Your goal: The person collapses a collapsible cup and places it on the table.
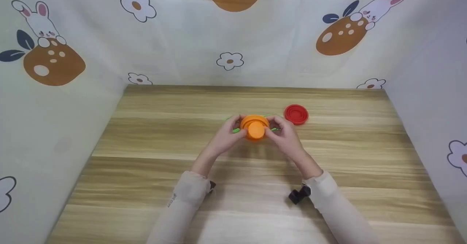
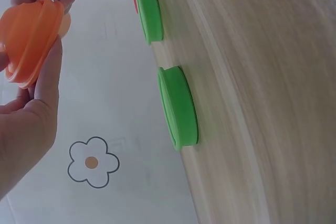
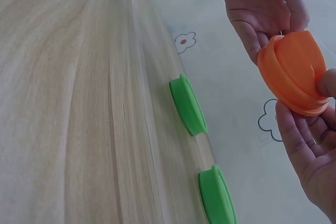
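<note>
Both hands hold one orange collapsible cup (image 1: 256,129) above the table, its round flat end facing the head camera. My left hand (image 1: 228,136) pinches its left side between thumb and fingers, while my right hand (image 1: 286,136) grips the opposite side. Ringed, stepped walls show on the orange cup (image 3: 296,72) in the right wrist view. Beyond the hands, two flat round green pieces lie on the table; a nearer green piece (image 2: 178,108) and a farther green piece (image 2: 149,13) appear in the left wrist view. From the head, the hands mostly hide them.
A red disc with concentric rings (image 1: 296,114) lies on the table just right of the right hand. The wood-grain table (image 1: 146,178) meets a patterned cloth wall (image 1: 182,54) at the back, with similar walls on both sides.
</note>
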Tool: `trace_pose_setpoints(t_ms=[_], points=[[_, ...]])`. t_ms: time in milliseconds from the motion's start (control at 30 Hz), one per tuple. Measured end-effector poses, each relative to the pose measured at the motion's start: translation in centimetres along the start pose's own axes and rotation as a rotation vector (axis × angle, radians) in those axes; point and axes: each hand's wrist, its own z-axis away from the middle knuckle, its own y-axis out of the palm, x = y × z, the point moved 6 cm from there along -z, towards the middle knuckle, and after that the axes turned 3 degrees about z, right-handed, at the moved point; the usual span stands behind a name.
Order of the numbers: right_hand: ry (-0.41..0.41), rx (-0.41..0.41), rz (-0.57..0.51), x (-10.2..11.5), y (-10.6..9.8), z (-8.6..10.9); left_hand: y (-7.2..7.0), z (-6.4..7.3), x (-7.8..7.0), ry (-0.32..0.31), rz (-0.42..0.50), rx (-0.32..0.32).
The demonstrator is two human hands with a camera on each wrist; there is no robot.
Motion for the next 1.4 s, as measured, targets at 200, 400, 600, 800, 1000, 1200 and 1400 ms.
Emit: trace_pose_setpoints(t_ms=[200, 400, 600, 800, 1000, 1200, 1400], points=[[-0.009, 0.071, -0.082, -0.2, 0.3, 0.2, -0.1, 0.0, -0.4, 0.054, -0.039, -0.042], [-0.004, 0.123, -0.12, -0.2, 0.5, 0.3, -0.1, 0.0, -0.5, 0.059, -0.076, -0.061], [0.029, 0.09, -0.129, 0.1, 0.6, 0.2, 0.1, 0.0, -0.7, 0.056, -0.063, -0.033], [0.045, 0.043, -0.089, 0.1, 0.6, 0.1, 0.3, 0.1, -0.4, -0.002, -0.073, -0.001], [0.02, 0.056, -0.102, 0.2, 0.7, 0.1, 0.4, 0.0, -0.5, -0.003, -0.054, -0.009], [-0.02, 0.143, -0.155, 0.4, 1.0, 0.4, 0.3, -0.1, -0.6, -0.007, -0.03, -0.022], [0.008, 0.147, -0.137, 0.0, 1.1, 0.4, 0.4, -0.1, -0.4, -0.015, -0.038, -0.041]])
